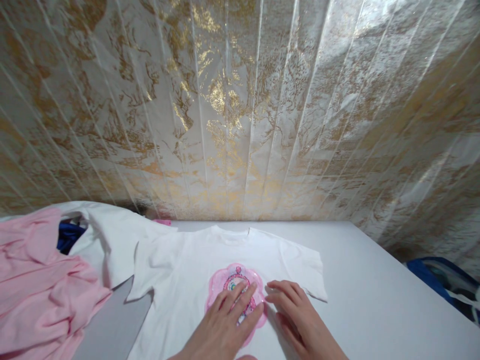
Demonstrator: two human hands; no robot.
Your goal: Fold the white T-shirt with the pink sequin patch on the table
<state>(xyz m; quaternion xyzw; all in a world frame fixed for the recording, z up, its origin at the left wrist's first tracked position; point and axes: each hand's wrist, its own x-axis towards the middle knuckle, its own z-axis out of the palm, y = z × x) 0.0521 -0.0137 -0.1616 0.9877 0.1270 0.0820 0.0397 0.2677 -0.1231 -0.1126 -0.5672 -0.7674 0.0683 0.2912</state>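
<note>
A white T-shirt (180,265) lies flat on the table with its neck toward the wall. A pink flower print (219,280) marks its chest. My left hand (225,325) rests flat on that print, fingers stretched out and slightly spread. My right hand (296,315) lies flat beside it on the shirt's right side, fingers together and extended, near the right sleeve (303,270). Neither hand holds anything.
A grey-white table (375,290) runs back to a gold-and-white patterned wall (240,110). At the left lie a pink garment (37,290), another white garment (108,235) and a bit of blue cloth (67,237). A blue object (438,280) sits beyond the table's right edge.
</note>
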